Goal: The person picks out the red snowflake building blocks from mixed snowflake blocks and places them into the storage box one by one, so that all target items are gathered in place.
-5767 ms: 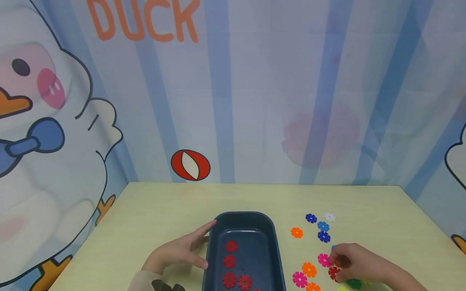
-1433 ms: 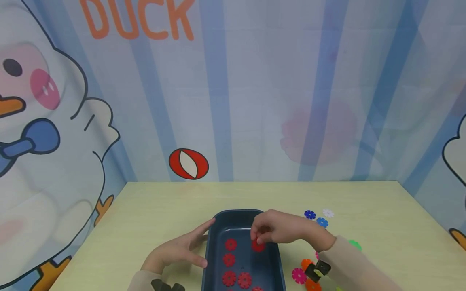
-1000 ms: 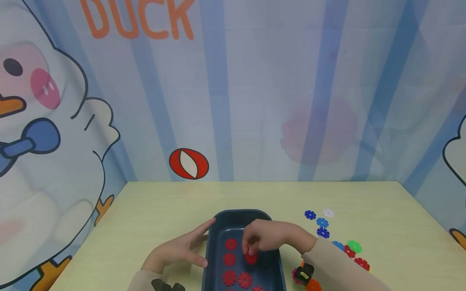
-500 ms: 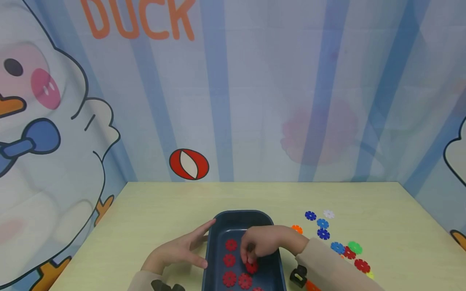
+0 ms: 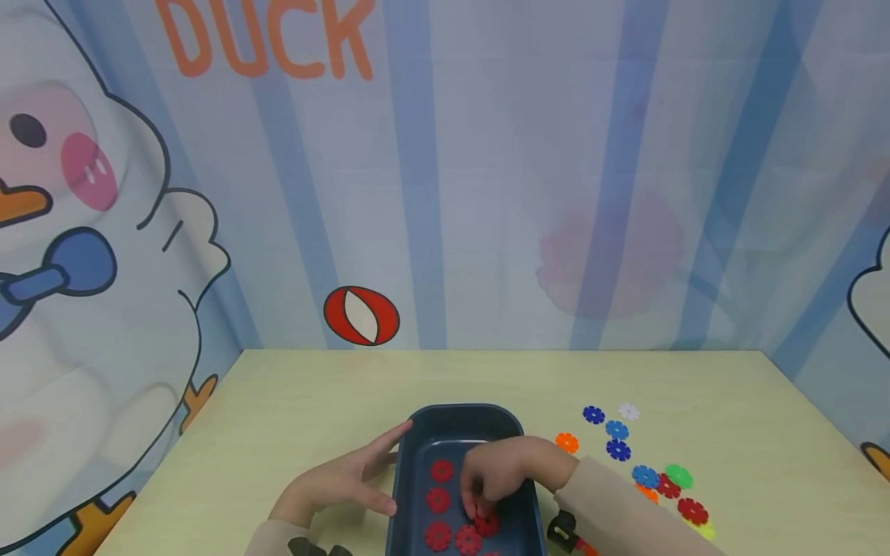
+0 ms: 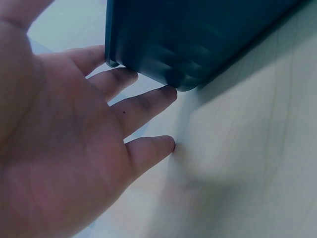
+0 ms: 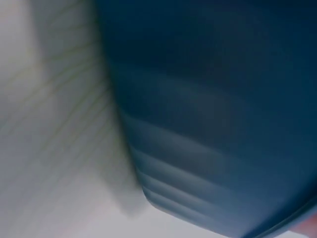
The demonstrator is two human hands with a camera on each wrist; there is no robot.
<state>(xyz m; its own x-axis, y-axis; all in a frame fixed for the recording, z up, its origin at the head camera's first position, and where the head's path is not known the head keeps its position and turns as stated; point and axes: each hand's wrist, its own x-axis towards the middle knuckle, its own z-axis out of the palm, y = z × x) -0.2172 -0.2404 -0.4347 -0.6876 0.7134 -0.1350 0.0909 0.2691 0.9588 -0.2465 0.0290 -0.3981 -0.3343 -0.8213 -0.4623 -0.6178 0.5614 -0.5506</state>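
A dark blue tray (image 5: pixel 462 421) stands on the table, with several red snowflake discs lying in it, among them one (image 5: pixel 438 500) in the left column. My left hand (image 5: pixel 341 485) rests at its left side, fingers spread and nearly straight, fingertips against the wall (image 6: pixel 198 44). Over the tray my right hand (image 5: pixel 497 469) reaches down with curled fingers, pinching a red snowflake disc (image 5: pixel 488 523) at the tray bottom, beside another red disc (image 5: pixel 468 540). The right wrist view is filled mostly by the tray's outer wall (image 7: pixel 198 129).
Right of the tray lie loose discs: orange (image 5: pixel 566 442), dark blue (image 5: pixel 618 450), white (image 5: pixel 629 411), light blue (image 5: pixel 645 476), green (image 5: pixel 678 476) and red (image 5: pixel 692 511). My right sleeve (image 5: pixel 626 513) covers part of the table. A printed curtain (image 5: pixel 487 193) hangs behind the table.
My right hand has gone from the loose discs on the right into the tray with a red disc. Lately it has shifted the disc slightly nearer me. The left hand has stayed put.
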